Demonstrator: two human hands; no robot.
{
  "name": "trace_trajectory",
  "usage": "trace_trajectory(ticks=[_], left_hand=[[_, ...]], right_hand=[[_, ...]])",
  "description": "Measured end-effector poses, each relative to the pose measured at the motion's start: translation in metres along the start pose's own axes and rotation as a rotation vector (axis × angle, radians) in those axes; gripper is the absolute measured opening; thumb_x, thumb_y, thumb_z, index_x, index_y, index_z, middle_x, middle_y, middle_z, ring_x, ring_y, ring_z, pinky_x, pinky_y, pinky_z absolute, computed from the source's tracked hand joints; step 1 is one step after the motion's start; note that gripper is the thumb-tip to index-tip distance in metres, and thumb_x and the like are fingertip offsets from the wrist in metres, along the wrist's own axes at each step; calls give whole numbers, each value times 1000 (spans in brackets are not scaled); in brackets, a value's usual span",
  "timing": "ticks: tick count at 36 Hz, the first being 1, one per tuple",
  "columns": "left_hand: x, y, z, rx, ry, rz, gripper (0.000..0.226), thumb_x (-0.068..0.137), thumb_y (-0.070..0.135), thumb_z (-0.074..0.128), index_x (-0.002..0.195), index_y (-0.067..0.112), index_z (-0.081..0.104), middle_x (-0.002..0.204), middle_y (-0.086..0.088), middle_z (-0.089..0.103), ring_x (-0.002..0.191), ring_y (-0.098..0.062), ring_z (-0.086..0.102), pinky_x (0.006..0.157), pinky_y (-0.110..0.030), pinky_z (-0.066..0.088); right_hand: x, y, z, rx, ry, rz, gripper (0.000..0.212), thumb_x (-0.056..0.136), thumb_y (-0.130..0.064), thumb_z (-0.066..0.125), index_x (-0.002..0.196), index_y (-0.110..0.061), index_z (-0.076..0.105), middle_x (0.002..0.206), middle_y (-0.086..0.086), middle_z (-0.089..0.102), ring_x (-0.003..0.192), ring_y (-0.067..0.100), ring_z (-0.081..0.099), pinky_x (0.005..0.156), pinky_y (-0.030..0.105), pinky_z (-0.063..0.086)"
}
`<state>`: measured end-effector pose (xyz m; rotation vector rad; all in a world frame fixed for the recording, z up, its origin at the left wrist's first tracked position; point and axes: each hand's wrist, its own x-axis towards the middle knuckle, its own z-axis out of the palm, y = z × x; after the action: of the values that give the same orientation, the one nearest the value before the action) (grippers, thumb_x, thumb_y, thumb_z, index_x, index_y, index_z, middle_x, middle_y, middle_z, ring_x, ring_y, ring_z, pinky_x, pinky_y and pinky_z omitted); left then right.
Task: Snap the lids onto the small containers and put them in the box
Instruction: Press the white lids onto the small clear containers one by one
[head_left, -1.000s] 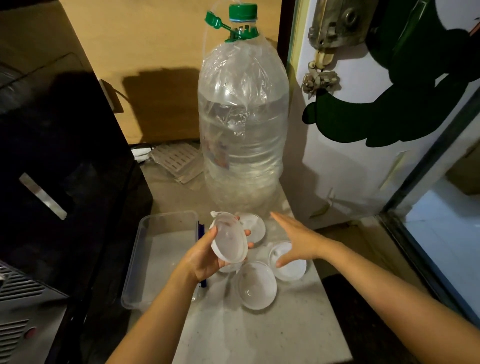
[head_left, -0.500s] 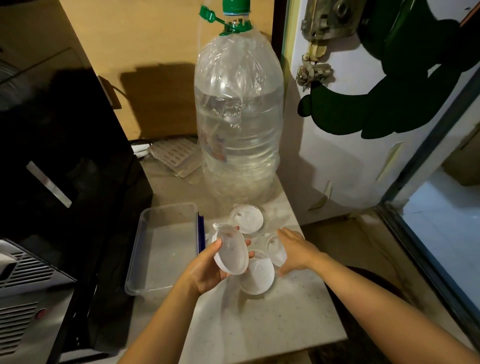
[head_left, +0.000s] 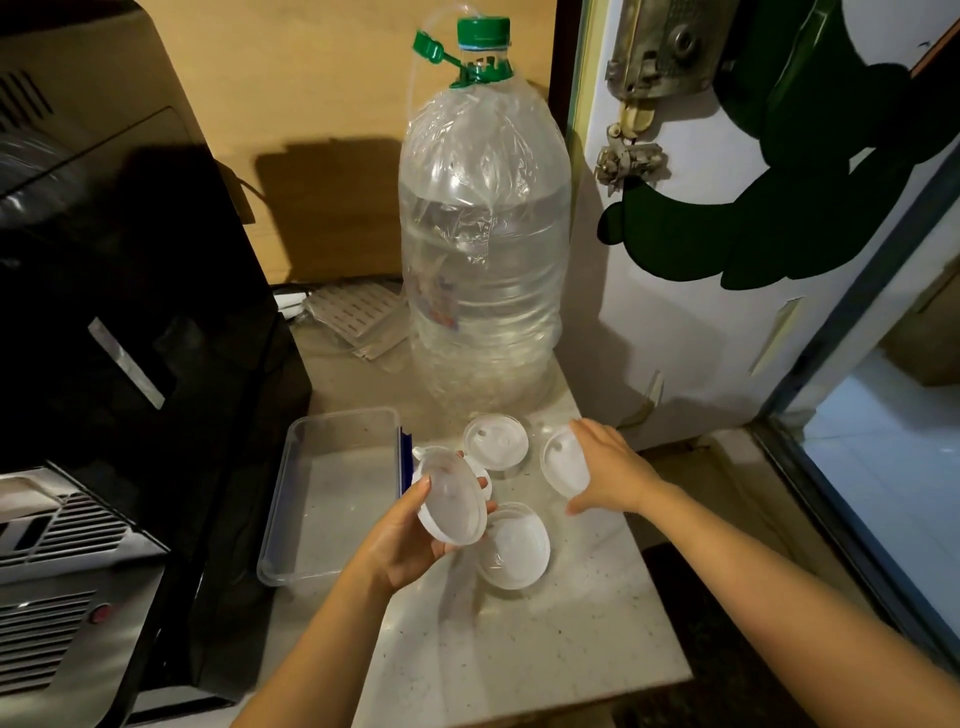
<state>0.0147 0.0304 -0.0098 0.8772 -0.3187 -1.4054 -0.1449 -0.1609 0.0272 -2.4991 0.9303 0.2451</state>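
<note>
My left hand (head_left: 402, 540) grips a small round clear container (head_left: 451, 503), tilted on its side above the counter. A white lid (head_left: 563, 464) is held on edge by my right hand (head_left: 610, 470), just right of the container. Another lid (head_left: 496, 440) lies flat behind, near the big bottle. A second round piece (head_left: 514, 545) rests on the counter below the held container; whether it is a lid or a container I cannot tell. The clear rectangular box (head_left: 332, 426) sits empty at the left.
A large water bottle (head_left: 483, 249) with a green cap stands at the back of the stone counter (head_left: 545, 649). A black appliance (head_left: 130, 322) walls off the left side. The counter drops off at the right, beside a white door (head_left: 675, 322).
My right hand has lifted a lid off the counter and holds it on edge. My left hand keeps the container in about the same place. The camera has shifted slightly.
</note>
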Motion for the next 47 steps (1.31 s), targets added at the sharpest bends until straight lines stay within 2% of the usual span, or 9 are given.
trace_trajectory(ticks=[6,9,11,13,16,25,32,41,47], left_hand=[[3,9,8,7,-12,28,87,28,49,91,106,19,64,103,-11,73,97,-32,68,74,-43,59],[4,18,18,12,-26,45,93,27,51,90,108,16,61,102,-10,73,94,-29,70,71,-41,60],[5,24,25,0,-30,71,97,22,50,91,106,13,59,94,-9,76,86,-25,72,67,-40,62],[6,30,33,-4,-31,93,99,18,51,91,104,14,59,88,-7,77,80,-22,73,66,-39,62],[7,38,41,45,-52,119,97,19,55,89,104,18,60,90,-3,77,83,-19,72,69,-36,60],[8,51,51,58,-94,152,94,23,55,89,103,16,58,84,-1,76,81,-15,72,65,-29,60],[13,55,49,48,-92,155,93,19,47,92,98,12,58,76,-3,75,71,-16,72,52,-26,58],[22,56,36,132,-64,132,83,24,48,91,96,16,64,81,-2,76,79,-17,71,64,-30,60],[25,55,30,117,-50,120,87,22,47,91,98,15,61,81,-3,76,79,-17,72,64,-30,60]], right_hand=[[-12,-34,-35,318,118,-189,100,57,-29,85,139,-30,27,147,-5,27,136,20,27,104,38,36],[-22,-57,-49,430,113,-294,101,60,-26,86,141,-28,25,140,-13,28,135,9,26,103,27,30],[-28,-69,-54,461,88,-330,112,60,-28,86,147,-26,14,149,-13,21,139,6,19,110,26,25],[-32,-78,-56,459,49,-367,115,63,-26,85,148,-29,7,155,-11,14,139,2,14,109,23,22],[-34,-90,-54,445,-7,-422,112,65,-22,83,147,-32,8,150,-15,16,133,-2,16,105,19,22],[-19,-100,-41,374,-53,-495,114,60,-31,85,143,-46,9,154,-15,10,143,8,15,115,41,30],[-8,-100,-38,330,-56,-508,114,58,-30,84,139,-55,7,157,-16,2,146,9,9,114,45,30],[6,-101,-30,296,-112,-522,115,63,-25,83,144,-46,4,159,-12,-6,147,8,-1,117,36,23],[19,-100,-24,264,-147,-548,116,63,-28,83,144,-47,2,159,-12,-8,146,6,-10,120,39,15]])
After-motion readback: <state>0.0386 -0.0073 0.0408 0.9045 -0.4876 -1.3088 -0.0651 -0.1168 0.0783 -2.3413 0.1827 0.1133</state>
